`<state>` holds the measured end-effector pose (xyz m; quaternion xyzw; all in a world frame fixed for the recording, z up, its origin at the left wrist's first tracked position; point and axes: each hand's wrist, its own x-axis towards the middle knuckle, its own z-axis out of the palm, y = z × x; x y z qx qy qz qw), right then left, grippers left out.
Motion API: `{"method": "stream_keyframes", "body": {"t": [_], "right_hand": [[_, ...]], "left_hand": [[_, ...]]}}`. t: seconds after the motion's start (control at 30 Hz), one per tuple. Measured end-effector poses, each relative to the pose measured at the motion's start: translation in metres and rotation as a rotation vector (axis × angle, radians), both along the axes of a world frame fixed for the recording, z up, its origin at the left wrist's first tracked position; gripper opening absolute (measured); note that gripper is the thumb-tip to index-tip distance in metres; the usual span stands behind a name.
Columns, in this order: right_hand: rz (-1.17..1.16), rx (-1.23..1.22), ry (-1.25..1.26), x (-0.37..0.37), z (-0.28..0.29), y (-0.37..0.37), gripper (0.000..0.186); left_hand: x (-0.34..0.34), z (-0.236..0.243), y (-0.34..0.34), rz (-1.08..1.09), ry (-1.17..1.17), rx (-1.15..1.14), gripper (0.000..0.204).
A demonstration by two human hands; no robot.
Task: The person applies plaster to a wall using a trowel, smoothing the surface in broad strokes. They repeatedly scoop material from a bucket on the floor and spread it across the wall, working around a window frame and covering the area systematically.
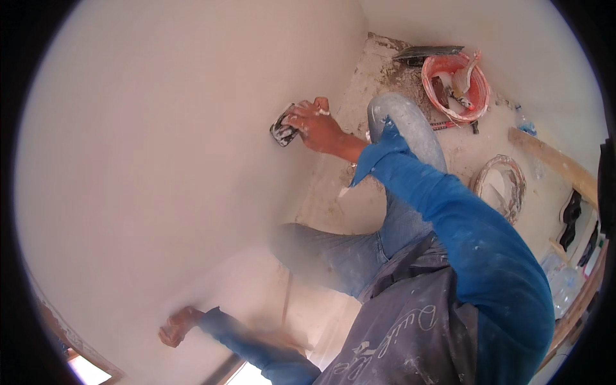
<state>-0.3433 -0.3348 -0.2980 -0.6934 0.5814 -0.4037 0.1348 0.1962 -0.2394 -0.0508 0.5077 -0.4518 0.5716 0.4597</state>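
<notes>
My right hand [319, 128], dusted with white, grips a small dark block [283, 131] smeared with white, which looks like a sanding block. The block lies against the smooth pale wall [173, 128]. At the lower left, my left hand [179, 326] rests against the same wall with its fingers curled in, and nothing shows in it. Blue sleeves cover both arms. My bent knee in dusty jeans [401, 115] is just right of my right hand. Part of my other leg is blurred.
A red bucket [428, 67] holding tools stands at the far right, a dark flat board [436, 51] behind it. By its base lies a hammer [475, 127]. Farther right are a round white-crusted lid or pan [517, 204], a wooden plank [555, 163] and clear plastic bottles [564, 285].
</notes>
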Motion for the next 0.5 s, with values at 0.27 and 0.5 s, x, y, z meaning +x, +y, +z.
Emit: {"method": "stream_keyframes", "body": {"t": [0.27,0.5], "right_hand": [[-0.38,-0.303,-0.31,-0.122,0.232,-0.078,0.035],[-0.026,-0.269,0.063,0.031,0.032,0.008,0.042]], "left_hand": [[0.0,-0.001,0.003,-0.022,0.007,-0.038,0.038],[-0.005,-0.002,0.004,-0.054,0.033,-0.068,0.038]]}}
